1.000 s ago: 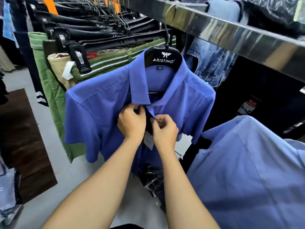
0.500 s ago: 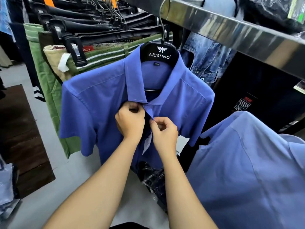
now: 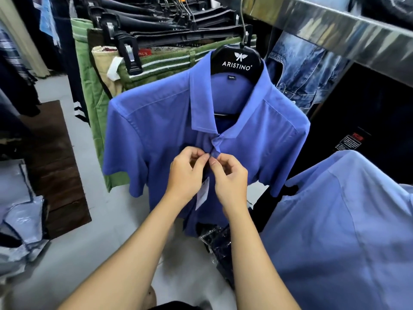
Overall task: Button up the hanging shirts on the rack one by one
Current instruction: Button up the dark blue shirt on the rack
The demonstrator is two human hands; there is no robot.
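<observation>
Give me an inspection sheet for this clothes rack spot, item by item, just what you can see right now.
Surface: grey floor with a dark brown mat.
Job's things: blue shirt on a black hanger, hooked on the metal rail; front open below the hands.
Clutter: plastic bags on the floor at left.
Grippers: left hand and right hand both pinch the shirt's front edges below the collar.
Cables: nothing seen.
Surroundings: green trousers, jeans, a lighter blue shirt.
</observation>
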